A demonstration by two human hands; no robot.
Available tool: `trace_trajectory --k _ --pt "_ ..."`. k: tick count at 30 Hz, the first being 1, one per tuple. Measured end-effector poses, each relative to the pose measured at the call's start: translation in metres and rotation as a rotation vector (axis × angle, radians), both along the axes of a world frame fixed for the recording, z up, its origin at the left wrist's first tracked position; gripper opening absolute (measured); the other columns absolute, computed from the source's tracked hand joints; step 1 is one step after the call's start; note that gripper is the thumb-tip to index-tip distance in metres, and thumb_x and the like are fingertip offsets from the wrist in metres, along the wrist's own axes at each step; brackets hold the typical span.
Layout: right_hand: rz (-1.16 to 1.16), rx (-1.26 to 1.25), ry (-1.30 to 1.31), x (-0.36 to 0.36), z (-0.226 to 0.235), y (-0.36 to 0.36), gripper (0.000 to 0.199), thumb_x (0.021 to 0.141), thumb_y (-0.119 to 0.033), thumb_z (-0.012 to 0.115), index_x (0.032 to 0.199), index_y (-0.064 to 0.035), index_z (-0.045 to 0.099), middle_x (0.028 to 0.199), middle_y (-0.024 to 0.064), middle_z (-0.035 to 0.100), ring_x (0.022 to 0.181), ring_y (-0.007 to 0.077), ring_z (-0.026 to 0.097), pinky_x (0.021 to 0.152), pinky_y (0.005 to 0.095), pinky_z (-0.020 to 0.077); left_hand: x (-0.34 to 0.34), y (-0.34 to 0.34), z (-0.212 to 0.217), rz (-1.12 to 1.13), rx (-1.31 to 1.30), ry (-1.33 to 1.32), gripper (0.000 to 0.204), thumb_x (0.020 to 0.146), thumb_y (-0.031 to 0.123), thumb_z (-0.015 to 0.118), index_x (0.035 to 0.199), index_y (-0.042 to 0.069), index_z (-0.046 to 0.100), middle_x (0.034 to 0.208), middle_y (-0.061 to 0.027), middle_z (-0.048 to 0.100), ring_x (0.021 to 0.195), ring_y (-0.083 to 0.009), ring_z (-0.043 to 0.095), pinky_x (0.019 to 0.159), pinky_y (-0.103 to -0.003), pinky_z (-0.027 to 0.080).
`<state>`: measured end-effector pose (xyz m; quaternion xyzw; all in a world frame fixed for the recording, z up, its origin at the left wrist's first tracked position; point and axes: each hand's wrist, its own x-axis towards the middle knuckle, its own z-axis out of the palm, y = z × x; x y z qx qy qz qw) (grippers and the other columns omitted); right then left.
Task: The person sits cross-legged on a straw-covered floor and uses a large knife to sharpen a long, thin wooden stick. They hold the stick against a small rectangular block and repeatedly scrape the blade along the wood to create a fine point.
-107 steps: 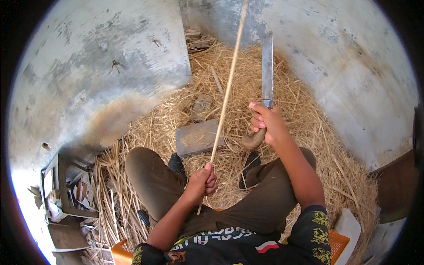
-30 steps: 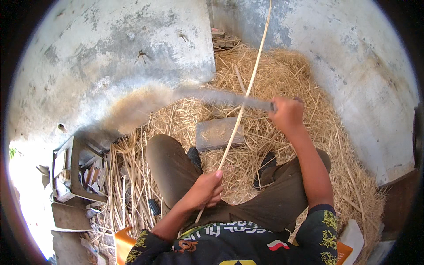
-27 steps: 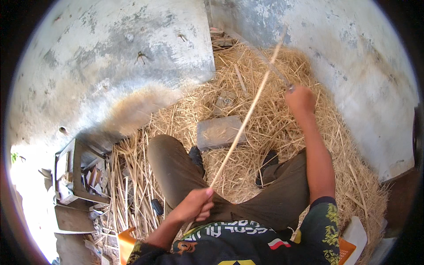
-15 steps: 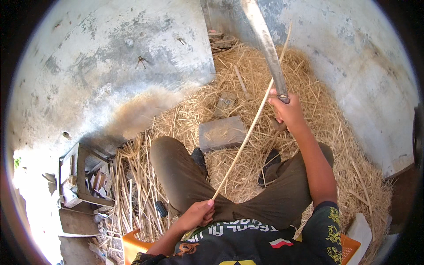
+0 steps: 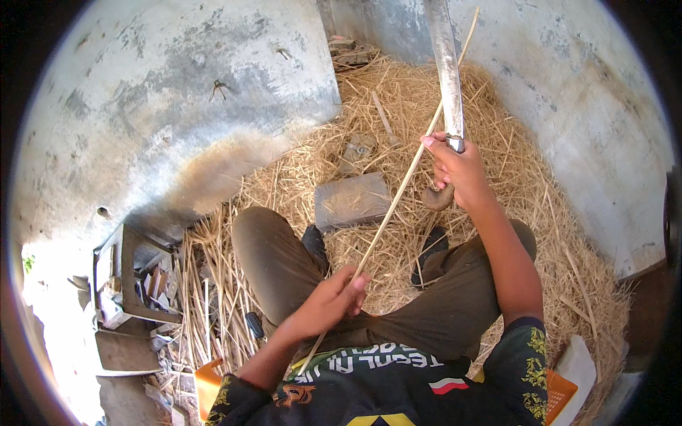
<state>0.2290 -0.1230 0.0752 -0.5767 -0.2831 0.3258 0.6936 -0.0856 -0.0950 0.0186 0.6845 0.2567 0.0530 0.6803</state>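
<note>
Black cloth lies nearest: a printed shirt point(image 5: 334, 402), with orange plastic point(image 5: 207, 390) showing at its left and right sides. Over its front passes the near end of a thin, pale stick point(image 5: 398, 199). The left hand point(image 5: 330, 305) is closed around the stick a little way up from that end, above the brown trousers point(image 5: 426, 323) of the crossed legs. On the left, near the knee, is a loose heap of long strips point(image 5: 206, 291), and beyond them, farther left, a wooden frame point(image 5: 128, 277) filled with scraps. Between the legs and farther on, a flat block point(image 5: 352, 200) rests on straw-coloured shavings point(image 5: 398, 92).

To the right of the block, the right hand point(image 5: 458, 167) grips a knife point(image 5: 447, 78), its hooked handle point(image 5: 438, 199) curling out below the fist and its blade pointing away. The thumb lies at the stick, which slants far and right, crosses behind the blade and shows its tip beyond; whether steel and stick touch, I cannot tell.

The work looks partway along: the stick appears already slender and bare, in one length, and seems to be in mid-trim. How much shaving remains on it is unclear. Farthest off stand stained, pale walls point(image 5: 604, 142).
</note>
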Motion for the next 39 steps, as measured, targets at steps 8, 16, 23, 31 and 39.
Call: trace_trajectory --k 8,16,23,31,39 --pt "-0.302 -0.173 -0.599 0.022 -0.016 0.003 0.029 0.092 -0.025 0.071 0.105 0.0006 0.067 0.058 -0.0006 0.053 0.047 0.0111 0.05 0.048 0.0305 0.0451 0.062 0.042 0.006 -0.122 -0.167 -0.08 0.027 0.108 0.033 0.045 0.107 0.008 0.055 0.073 0.0041 0.046 0.057 -0.0055 0.043 0.049 -0.022 0.035" --pt "-0.519 -0.4 -1.526 0.042 -0.037 0.015 0.019 0.089 -0.022 0.067 0.079 -0.006 0.064 0.062 0.012 0.063 0.054 0.0304 0.063 0.054 0.0415 0.0482 0.127 0.073 0.025 0.061 -0.243 -0.133 0.021 0.107 0.028 0.044 0.099 0.01 0.051 0.067 0.0029 0.043 0.049 -0.0064 0.037 0.043 -0.025 0.029" --pt "-0.286 -0.327 -1.605 0.009 -0.057 0.032 0.026 0.09 -0.027 0.064 0.071 -0.0089 0.061 0.063 0.0114 0.064 0.057 0.0324 0.065 0.056 0.0472 0.0488 0.15 0.076 -0.022 0.298 0.11 -0.264 0.023 0.108 0.027 0.044 0.097 0.009 0.051 0.059 0.0034 0.041 0.043 -0.0075 0.035 0.04 -0.027 0.028" --pt "-0.318 -0.66 -1.504 0.038 -0.051 0.049 0.014 0.08 -0.023 0.069 0.078 -0.0094 0.068 0.069 0.0141 0.066 0.063 0.0343 0.066 0.058 0.0463 0.0505 0.131 0.06 -0.04 0.31 0.107 -0.272 0.023 0.108 0.024 0.043 0.099 0.006 0.054 0.059 0.0037 0.043 0.044 -0.0065 0.038 0.04 -0.026 0.031" --pt "-0.082 -0.409 -1.622 -0.008 -0.061 0.047 0.017 0.073 -0.025 0.071 0.082 -0.0114 0.068 0.071 0.0128 0.068 0.067 0.033 0.069 0.061 0.0466 0.0528 0.123 0.077 -0.029 0.343 -0.091 -0.226 0.03 0.108 0.029 0.042 0.096 0.006 0.057 0.057 0.0044 0.042 0.042 -0.0072 0.037 0.04 -0.027 0.031"
